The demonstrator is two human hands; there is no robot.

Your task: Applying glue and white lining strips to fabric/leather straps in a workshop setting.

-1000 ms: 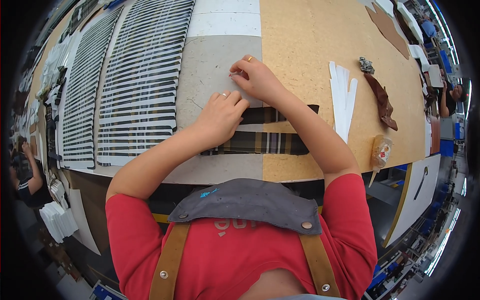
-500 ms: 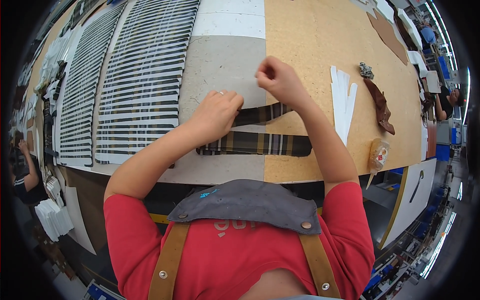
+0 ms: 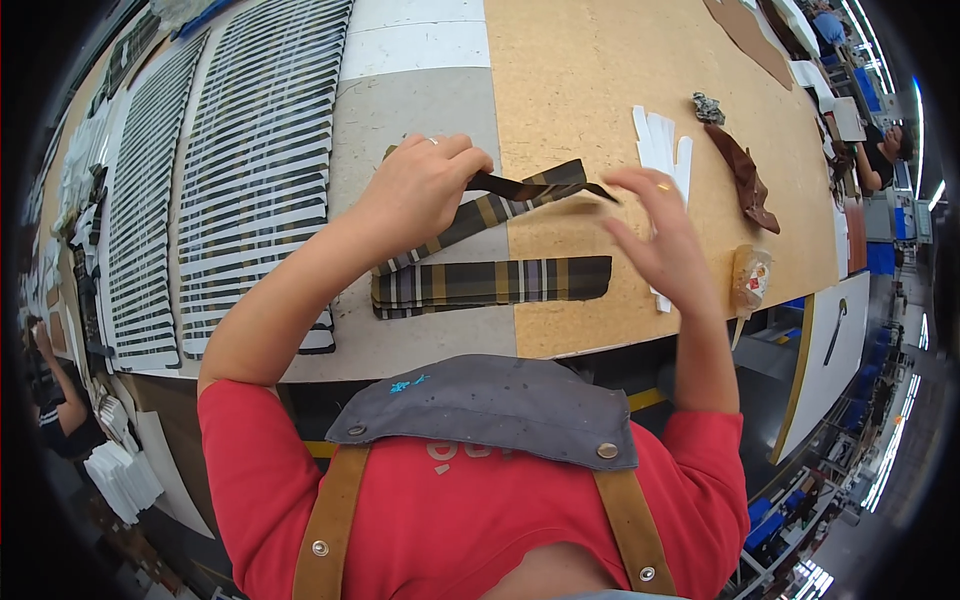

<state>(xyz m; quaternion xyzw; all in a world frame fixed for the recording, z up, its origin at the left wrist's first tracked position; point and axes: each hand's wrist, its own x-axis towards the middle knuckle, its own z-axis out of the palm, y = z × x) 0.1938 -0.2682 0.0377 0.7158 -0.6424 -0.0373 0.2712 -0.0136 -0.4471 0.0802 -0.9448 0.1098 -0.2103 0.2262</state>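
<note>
My left hand [image 3: 420, 190] is closed on one end of a narrow dark strip [image 3: 525, 189], which stretches rightward over an angled plaid fabric piece [image 3: 462, 229]. My right hand [image 3: 652, 232] is open, thumb and fingers apart and slightly blurred, beside the strip's right end; I see nothing held in it. Nearer me, a plaid stack [image 3: 480, 285] of long pieces lies flat on the work surface [image 3: 430, 350]. The far left end of the angled piece is partly hidden by my left hand and wrist.
Rows of striped pieces [image 3: 250, 150] cover the left. On the right are white strips [image 3: 655, 140], brown scrap [image 3: 750, 190], a glue bottle [image 3: 750, 280] and a crumpled grey lump [image 3: 707, 108]. Other people [image 3: 885, 150] [image 3: 60, 390] are at both edges.
My left hand has moved away from me and slightly left, raising a dark strip. The upper plaid piece now lies diagonally. My right hand has moved right and down and opened.
</note>
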